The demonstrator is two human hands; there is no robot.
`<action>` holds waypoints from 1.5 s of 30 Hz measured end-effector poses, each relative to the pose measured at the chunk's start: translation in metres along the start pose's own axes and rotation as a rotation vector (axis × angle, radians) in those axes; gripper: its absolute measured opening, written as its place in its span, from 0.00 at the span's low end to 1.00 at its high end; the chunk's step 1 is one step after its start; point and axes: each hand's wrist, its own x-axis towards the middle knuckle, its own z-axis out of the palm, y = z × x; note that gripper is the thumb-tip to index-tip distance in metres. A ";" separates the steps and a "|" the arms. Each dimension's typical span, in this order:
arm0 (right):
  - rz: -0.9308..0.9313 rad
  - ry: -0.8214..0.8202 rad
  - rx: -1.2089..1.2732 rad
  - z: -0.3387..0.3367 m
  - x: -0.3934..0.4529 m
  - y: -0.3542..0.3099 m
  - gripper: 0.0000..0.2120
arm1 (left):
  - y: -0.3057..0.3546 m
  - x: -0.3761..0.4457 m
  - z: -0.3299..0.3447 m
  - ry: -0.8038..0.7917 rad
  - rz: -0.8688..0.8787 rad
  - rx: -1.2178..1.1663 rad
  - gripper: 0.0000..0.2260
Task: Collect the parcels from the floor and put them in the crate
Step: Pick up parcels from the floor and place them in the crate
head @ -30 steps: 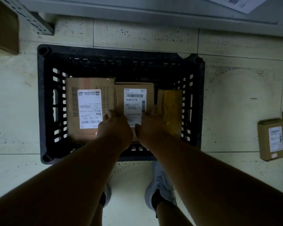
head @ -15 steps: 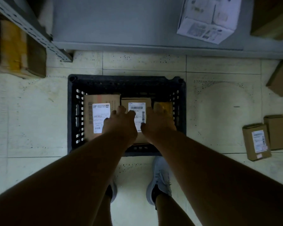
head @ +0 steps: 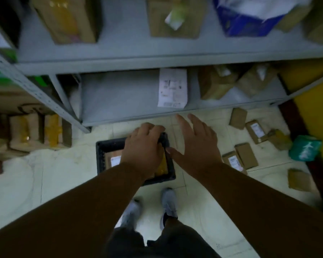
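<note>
The black plastic crate (head: 101, 157) stands on the tiled floor just ahead of my feet. Inside it I see a cardboard parcel with a white label (head: 113, 160) and a yellow-taped parcel (head: 161, 167). My left hand (head: 144, 151) hovers over the crate, fingers loosely curled, holding nothing. My right hand (head: 196, 144) is to the crate's right, fingers spread, empty. Several brown parcels lie on the floor at the right, among them a labelled pair (head: 239, 161), another labelled box (head: 255, 131) and a single box (head: 298, 180).
A grey metal shelf unit (head: 138, 112) with boxes and a white label sheet (head: 172, 88) rises right behind the crate. More cartons (head: 37, 131) sit on the left. A green bag (head: 304, 148) lies at the far right beside a yellow surface.
The view has risen and pulled back from the crate. Both hands have let go of the labelled parcel in the crate and lifted; the right hand has swung out to the right.
</note>
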 end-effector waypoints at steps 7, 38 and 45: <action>0.284 0.205 0.054 -0.078 -0.070 0.019 0.45 | 0.057 -0.011 -0.061 -0.023 0.238 0.025 0.23; 0.914 0.410 0.480 -0.099 -0.175 0.448 0.47 | 0.430 0.094 0.222 -0.353 0.483 0.062 0.25; 1.086 0.479 0.665 -0.060 -0.094 0.527 0.45 | 0.449 0.213 0.309 -0.498 0.505 0.126 0.26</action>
